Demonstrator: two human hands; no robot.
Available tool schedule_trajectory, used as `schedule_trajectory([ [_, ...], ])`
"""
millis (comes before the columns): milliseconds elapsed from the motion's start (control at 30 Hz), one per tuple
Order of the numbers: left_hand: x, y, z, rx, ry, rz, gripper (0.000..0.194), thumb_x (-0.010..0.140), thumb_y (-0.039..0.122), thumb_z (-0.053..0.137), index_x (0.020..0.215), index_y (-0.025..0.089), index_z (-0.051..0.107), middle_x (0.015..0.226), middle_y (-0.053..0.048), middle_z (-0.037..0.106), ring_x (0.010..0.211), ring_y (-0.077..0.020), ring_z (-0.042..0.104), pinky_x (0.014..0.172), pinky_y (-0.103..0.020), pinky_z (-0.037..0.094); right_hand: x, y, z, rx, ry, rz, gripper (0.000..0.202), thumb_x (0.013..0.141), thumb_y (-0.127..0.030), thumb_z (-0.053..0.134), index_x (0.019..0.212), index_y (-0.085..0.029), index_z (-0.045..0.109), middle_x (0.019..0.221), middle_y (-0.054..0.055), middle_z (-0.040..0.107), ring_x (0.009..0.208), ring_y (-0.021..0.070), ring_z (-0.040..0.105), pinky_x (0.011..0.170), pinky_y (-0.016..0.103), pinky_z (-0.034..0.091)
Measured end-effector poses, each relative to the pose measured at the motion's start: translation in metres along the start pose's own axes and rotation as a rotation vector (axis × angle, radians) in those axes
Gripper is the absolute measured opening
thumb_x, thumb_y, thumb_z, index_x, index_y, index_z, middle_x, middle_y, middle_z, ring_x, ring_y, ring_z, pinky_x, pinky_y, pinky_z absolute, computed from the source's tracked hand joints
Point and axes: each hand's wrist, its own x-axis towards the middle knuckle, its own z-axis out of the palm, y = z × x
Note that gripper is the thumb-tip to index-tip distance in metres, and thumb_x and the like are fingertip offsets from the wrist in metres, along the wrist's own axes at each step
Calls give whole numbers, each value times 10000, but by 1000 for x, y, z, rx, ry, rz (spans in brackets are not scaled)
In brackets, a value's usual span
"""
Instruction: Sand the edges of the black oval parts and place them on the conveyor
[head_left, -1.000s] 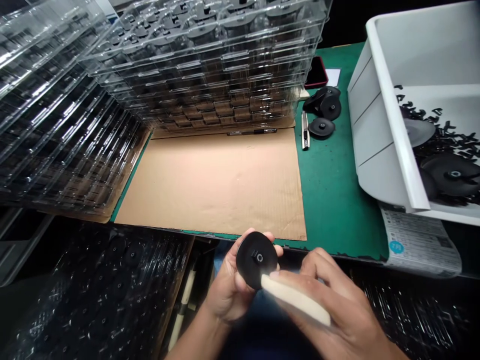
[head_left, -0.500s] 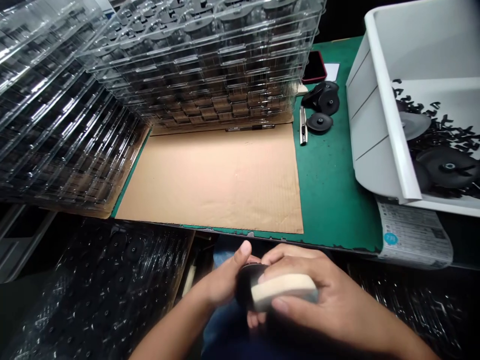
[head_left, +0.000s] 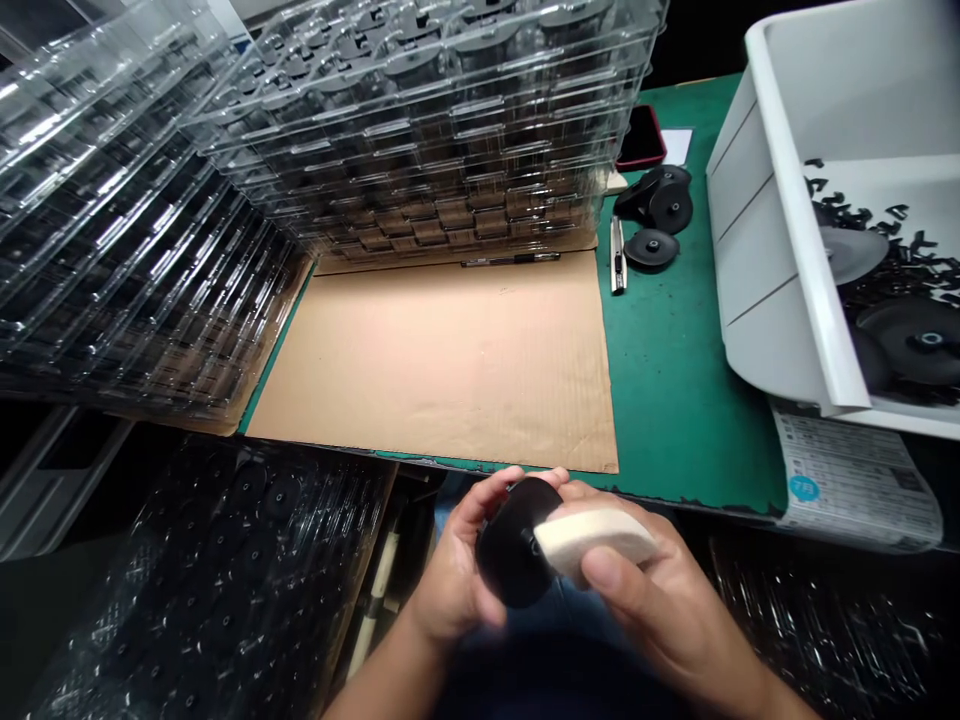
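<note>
My left hand is closed round the edge of a black round disc-shaped part, whose broad face is turned up toward me. A small hub shows near the disc's right side. In my right hand I grip a cream-white felt-like pad, thumb on its near side. The pad's left end lies against or just over the disc near the hub; whether it touches I cannot tell. Both hands are above my lap, just in front of the table edge.
A cardboard sheet lies on the green table. Stacked clear trays stand behind and left. At right are a cutter knife, black discs and a white bin of small black parts. A pen lies behind.
The disc has turned so its face shows more fully. My right hand and the pad have shifted right and slightly up. The whole view has moved a little.
</note>
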Motion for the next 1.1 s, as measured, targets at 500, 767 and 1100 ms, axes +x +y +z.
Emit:
schedule_trajectory([
  [500,0,-6,8,-207,265,-79,615,522,327,911,1083,332,660,1257,-32,631,1082,-290,642,883,-392,529,-1,-13,3,-645,-72,-503,253,854,-122,616,1104,-135,653,786,75,621,710,174,574,598,317,499],
  [767,-3,-7,5,-215,245,-133,601,537,370,901,1087,322,663,1189,-18,654,999,-225,662,956,-374,492,5,-18,6,-636,-68,-501,288,862,-153,624,1149,-180,623,822,62,597,739,172,546,657,331,500],
  [1100,-4,7,-9,-288,-33,-280,557,753,416,744,1246,200,602,1111,-98,674,972,-247,684,765,-279,554,-2,-18,-35,-867,-7,-428,472,837,-37,620,1244,-276,604,892,37,484,829,167,472,689,296,428],
])
